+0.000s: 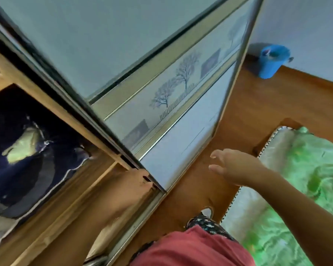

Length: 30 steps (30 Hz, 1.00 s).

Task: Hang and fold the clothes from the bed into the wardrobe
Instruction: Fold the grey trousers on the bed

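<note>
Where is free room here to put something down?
Bare wooden floor runs between the sliding door and the bed, up to the blue bucket. The wardrobe compartment is crowded: a dark garment fills it.

Red top (190,246) w/ dark white-speckled trousers (210,225), forearms (296,208) bare.

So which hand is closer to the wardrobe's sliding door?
Left. The left hand touches the near edge of the sliding door; the right hand hangs open beside it, over the floor.
</note>
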Available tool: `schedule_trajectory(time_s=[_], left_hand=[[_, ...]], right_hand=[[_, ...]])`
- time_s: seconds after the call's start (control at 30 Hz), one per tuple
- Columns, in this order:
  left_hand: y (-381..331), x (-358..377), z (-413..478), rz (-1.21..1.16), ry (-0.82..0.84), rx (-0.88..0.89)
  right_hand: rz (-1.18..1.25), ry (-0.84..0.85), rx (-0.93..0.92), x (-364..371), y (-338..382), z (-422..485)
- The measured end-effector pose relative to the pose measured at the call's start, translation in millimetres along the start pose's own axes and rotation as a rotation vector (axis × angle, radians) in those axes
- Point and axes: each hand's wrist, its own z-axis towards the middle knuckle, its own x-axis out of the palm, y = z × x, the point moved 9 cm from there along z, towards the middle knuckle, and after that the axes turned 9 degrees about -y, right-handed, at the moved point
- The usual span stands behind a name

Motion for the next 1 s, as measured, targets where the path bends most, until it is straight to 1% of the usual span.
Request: schedule_trajectory(time_s=[0.13, 0.23, 0.4, 0.53, 0.73, 0.87, 1.0], left_hand=[[-87.7, -2.0, 58.0, 0.056, 0.063, 0.093], [-158.2, -4.9, 98.3, 0.128, 0.062, 0.208], [-274.1, 5.0, 147.3, 0.233, 0.088, 0.367], [-364.8, 13.9, 169.7, 0.304, 0.087, 0.527], [-494.9, 49.3, 194.5, 0.399, 0.154, 0.775], [-577.8, 76.5, 214.3, 0.492, 0.206, 0.955], [-658.9, 110.8, 239.7, 0.556, 0.260, 1.121]], right_hand=[[0.015, -0.015, 0.126, -18.6, -72.6, 5.3], [0.060, -0.054, 0.213, -36.5, -126.4, -2.1], [0.146, -0.132, 0.390, -58.8, -217.3, -37.0], [0.209, -0.215, 0.541, -67.5, -279.5, -76.7], [0.260, -0.290, 0.807, -67.5, -358.4, -141.4], [0.298, -0.310, 0.968, -64.3, -393.8, -175.3], [0.339, -0.333, 1.136, -68.2, -425.7, -187.5]])
